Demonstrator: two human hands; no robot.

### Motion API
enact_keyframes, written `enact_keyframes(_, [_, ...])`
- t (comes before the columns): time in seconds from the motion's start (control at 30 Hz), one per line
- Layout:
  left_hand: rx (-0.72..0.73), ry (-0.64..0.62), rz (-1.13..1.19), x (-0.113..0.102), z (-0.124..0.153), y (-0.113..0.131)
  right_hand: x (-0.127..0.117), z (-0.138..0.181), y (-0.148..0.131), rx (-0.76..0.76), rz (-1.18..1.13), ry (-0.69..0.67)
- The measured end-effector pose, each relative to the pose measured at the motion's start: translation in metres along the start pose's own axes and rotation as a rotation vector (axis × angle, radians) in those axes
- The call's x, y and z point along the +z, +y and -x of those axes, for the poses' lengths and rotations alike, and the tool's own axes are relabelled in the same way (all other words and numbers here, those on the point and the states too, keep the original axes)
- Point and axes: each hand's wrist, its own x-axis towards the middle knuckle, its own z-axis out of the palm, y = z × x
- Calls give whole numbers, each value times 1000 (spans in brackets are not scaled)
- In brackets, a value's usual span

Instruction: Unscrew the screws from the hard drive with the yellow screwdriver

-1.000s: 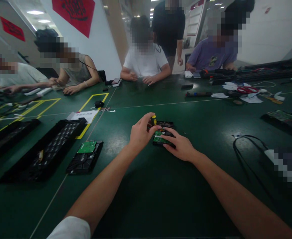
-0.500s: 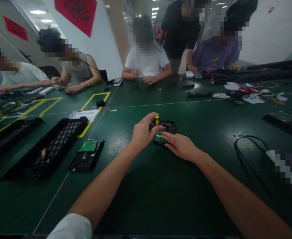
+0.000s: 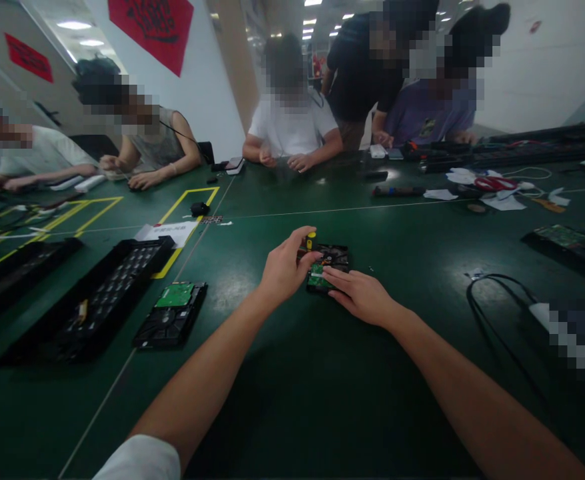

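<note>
A black hard drive (image 3: 340,255) with a green circuit board (image 3: 316,272) lies on the green table in front of me. My left hand (image 3: 286,265) is closed around a screwdriver whose yellow-topped handle (image 3: 311,239) shows between thumb and forefinger. It stands upright over the drive; its tip is hidden by my fingers. My right hand (image 3: 360,292) holds the drive from the near right side, fingers stretched over the board and thumb low by the near edge. A second hard drive (image 3: 170,319) with a green board lies to the left of my left forearm.
Long black trays (image 3: 117,293) stand on the left beside a paper sheet (image 3: 172,233). A cable (image 3: 477,313) and another drive (image 3: 570,243) lie at right. Cloths and papers (image 3: 502,190) are farther back. Several people sit or stand across the table (image 3: 272,233).
Both hands keep nearly the same hold on the screwdriver and the drive. The view has shifted slightly. The standing person across the table leans a little to the right.
</note>
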Motion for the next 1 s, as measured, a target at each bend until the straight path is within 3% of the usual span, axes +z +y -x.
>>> enact_keyframes(0.23, [-42,78,-42,4,1,-4,2,0,1,-11,11,21])
enact_keyframes(0.53, [56,-146,196,-12,-4,-5,1,-1,0,-13,43,-3])
enact_keyframes(0.7, [139,-90,182,-21,-7,-7,0,-1,0,-13,33,-2])
enact_keyframes(0.9, [44,-190,452,-15,-6,-4,1,0,1,-19,22,4])
enact_keyframes(1.0, [18,-108,509,-14,-7,2,1,1,1,-17,12,7])
